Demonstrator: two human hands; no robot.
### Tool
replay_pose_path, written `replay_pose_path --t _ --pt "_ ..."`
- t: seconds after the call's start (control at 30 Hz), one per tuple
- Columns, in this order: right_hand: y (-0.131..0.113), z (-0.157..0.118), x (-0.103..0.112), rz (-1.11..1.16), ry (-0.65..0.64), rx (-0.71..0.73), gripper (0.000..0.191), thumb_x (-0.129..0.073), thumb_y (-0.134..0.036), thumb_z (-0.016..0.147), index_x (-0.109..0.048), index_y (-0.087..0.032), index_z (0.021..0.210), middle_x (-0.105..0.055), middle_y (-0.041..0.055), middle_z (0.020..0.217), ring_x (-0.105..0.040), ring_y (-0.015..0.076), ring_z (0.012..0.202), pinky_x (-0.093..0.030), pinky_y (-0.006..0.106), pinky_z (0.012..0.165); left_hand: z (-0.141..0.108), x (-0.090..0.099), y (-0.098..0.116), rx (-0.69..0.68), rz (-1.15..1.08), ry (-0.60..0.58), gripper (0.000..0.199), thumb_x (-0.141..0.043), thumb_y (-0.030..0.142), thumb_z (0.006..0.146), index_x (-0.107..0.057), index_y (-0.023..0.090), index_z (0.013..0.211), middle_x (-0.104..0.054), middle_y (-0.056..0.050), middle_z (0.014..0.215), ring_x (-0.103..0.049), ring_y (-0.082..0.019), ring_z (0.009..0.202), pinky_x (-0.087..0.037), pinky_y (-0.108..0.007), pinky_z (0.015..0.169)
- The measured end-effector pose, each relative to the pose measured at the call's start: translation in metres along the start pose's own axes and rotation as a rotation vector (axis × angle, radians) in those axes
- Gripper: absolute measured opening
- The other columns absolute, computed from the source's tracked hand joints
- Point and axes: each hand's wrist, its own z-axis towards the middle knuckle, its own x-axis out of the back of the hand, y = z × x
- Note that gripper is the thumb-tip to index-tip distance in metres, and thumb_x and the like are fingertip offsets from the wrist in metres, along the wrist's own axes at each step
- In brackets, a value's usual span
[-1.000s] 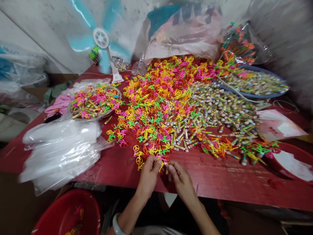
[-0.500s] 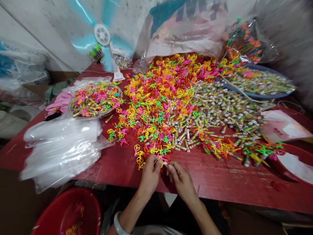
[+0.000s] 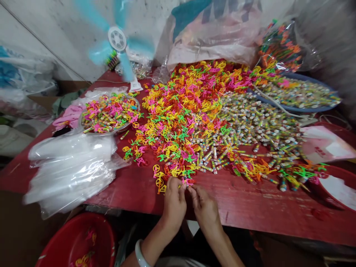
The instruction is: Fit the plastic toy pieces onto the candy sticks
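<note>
My left hand (image 3: 175, 204) and my right hand (image 3: 205, 207) are close together over the front part of the red table, thumbs and fingers pinched, fingertips nearly meeting. What is between them is small and mostly covered by the fingers. Just beyond the fingertips lie a pink plastic piece (image 3: 187, 181) and yellow bicycle-shaped pieces (image 3: 160, 182). A big heap of colourful plastic toy bicycles (image 3: 178, 107) spreads behind the hands. To its right is a pile of small clear tubes with coloured filling (image 3: 256, 118).
Clear plastic bags (image 3: 75, 167) lie at left, below a bowl of mixed pieces (image 3: 110, 134). A spinning fan (image 3: 117, 39) stands behind. At right are a blue basin of tubes (image 3: 300, 108) and a red basin (image 3: 338, 174). Another red basin (image 3: 102, 237) sits below the table's front edge.
Both hands have turned slightly and their fingertips have drawn closer together. The yellow piece that showed at my left fingers is now mostly hidden. The view has shifted slightly.
</note>
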Motion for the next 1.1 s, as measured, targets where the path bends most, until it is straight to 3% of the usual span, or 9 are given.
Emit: replay_pose_path --t 0.27,0.53,0.7,0.77,0.83,0.9,0.97,1.03,1.1 --pt "0.000 0.010 0.008 0.361 -0.270 -0.243 0.037 -0.048 -0.051 0.088 -0.055 -0.020 0.070 -0.049 -0.0039 0.054 -0.043 0.0100 0.045 -0.036 0.021 0.044 0.005 0.005 -0.004 0.252 -0.285 -0.097 0.020 -0.052 0.032 0.078 -0.042 0.021 0.064 -0.042 0.004 0.065 -0.039 -0.014 0.065 -0.034 -0.026 0.062" --pt "0.008 0.011 0.011 0.229 -0.230 -0.105 0.037 -0.046 -0.048 0.089 -0.050 -0.021 0.064 -0.051 -0.0021 0.056 -0.048 0.0120 0.052 -0.038 0.022 0.050 0.001 -0.002 -0.001 0.212 -0.142 -0.030 0.018 -0.047 0.032 0.080 -0.042 0.021 0.066 -0.046 0.003 0.066 -0.043 -0.014 0.064 -0.034 -0.027 0.062" --pt "0.010 0.014 0.020 0.238 -0.252 -0.175 0.040 -0.046 -0.053 0.088 -0.052 -0.022 0.063 -0.052 -0.0023 0.052 -0.049 0.0130 0.048 -0.041 0.023 0.049 0.008 -0.004 0.001 0.217 -0.167 -0.173 0.016 -0.049 0.034 0.084 -0.051 0.020 0.076 -0.054 0.000 0.074 -0.050 -0.015 0.071 -0.042 -0.028 0.068" --pt "0.017 0.017 0.038 0.211 -0.166 -0.205 0.036 -0.047 -0.052 0.088 -0.058 -0.023 0.070 -0.056 -0.0004 0.056 -0.052 0.0152 0.051 -0.044 0.026 0.052 0.011 0.001 0.003 0.189 -0.208 -0.207 0.015 -0.050 0.032 0.086 -0.056 0.019 0.090 -0.061 -0.003 0.088 -0.056 -0.016 0.082 -0.046 -0.031 0.077" --pt "0.028 0.023 0.062 0.089 0.047 -0.180 0.032 -0.047 -0.050 0.089 -0.063 -0.022 0.087 -0.064 0.0045 0.071 -0.059 0.0192 0.063 -0.048 0.031 0.061 0.014 0.008 0.005 0.099 -0.182 -0.184 0.017 -0.049 0.029 0.088 -0.059 0.020 0.099 -0.062 -0.005 0.099 -0.059 -0.017 0.092 -0.047 -0.032 0.083" --pt "0.041 0.031 0.086 -0.163 0.313 -0.073 0.036 -0.050 -0.047 0.088 -0.062 -0.019 0.107 -0.067 0.0124 0.095 -0.062 0.0266 0.087 -0.048 0.043 0.080 0.016 0.015 0.007 -0.020 -0.086 -0.142 0.016 -0.048 0.024 0.089 -0.062 0.021 0.097 -0.062 -0.005 0.100 -0.059 -0.017 0.093 -0.049 -0.032 0.083" --pt "0.051 0.042 0.097 -0.445 0.516 0.064 0.043 -0.053 -0.042 0.087 -0.058 -0.014 0.120 -0.061 0.0189 0.116 -0.053 0.0334 0.111 -0.039 0.053 0.095 0.020 0.014 0.009 -0.144 0.021 -0.111 0.019 -0.047 0.017 0.089 -0.063 0.021 0.098 -0.062 -0.006 0.102 -0.059 -0.017 0.096 -0.049 -0.033 0.086" --pt "0.056 0.052 0.091 -0.614 0.547 0.158 0.039 -0.050 -0.034 0.090 -0.057 -0.012 0.122 -0.059 0.0193 0.121 -0.048 0.0336 0.117 -0.034 0.054 0.099 0.027 0.003 0.012 -0.265 0.124 -0.110 0.026 -0.046 0.010 0.088 -0.061 0.021 0.106 -0.061 -0.008 0.110 -0.056 -0.019 0.105 -0.047 -0.036 0.093" --pt "0.056 0.057 0.070 -0.663 0.416 0.204 0.032 -0.044 -0.027 0.092 -0.062 -0.015 0.115 -0.062 0.0157 0.114 -0.052 0.0298 0.108 -0.040 0.048 0.092 0.035 -0.012 0.015 -0.335 0.277 -0.143 0.033 -0.047 0.007 0.086 -0.058 0.019 0.114 -0.060 -0.010 0.115 -0.053 -0.023 0.110 -0.045 -0.042 0.096"
